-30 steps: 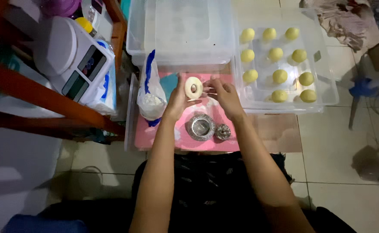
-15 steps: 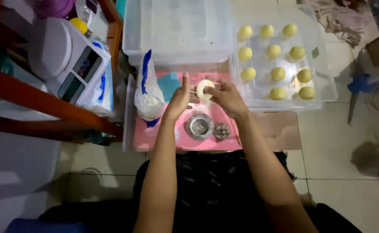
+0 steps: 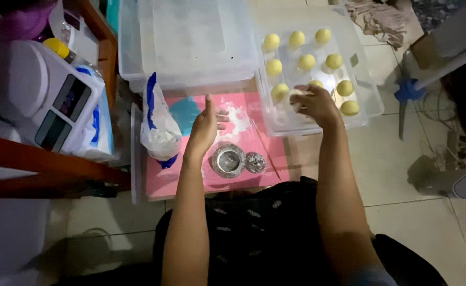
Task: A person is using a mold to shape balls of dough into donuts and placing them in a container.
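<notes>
Pale dough piece (image 3: 298,98) sits pinched in the right hand (image 3: 317,106) over the clear tray (image 3: 373,103) beside the yellow balls (image 3: 344,88), best lowered gently into a free spot, while the left hand (image 3: 203,127) hovers open and empty above the pink mat (image 3: 254,140).

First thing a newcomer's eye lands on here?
The yellow dough balls in rows in the clear tray at upper right, where the right hand holds a pale piece of dough. Next, the pink mat at centre, the left hand open above it, and the flour bag beside.
</notes>
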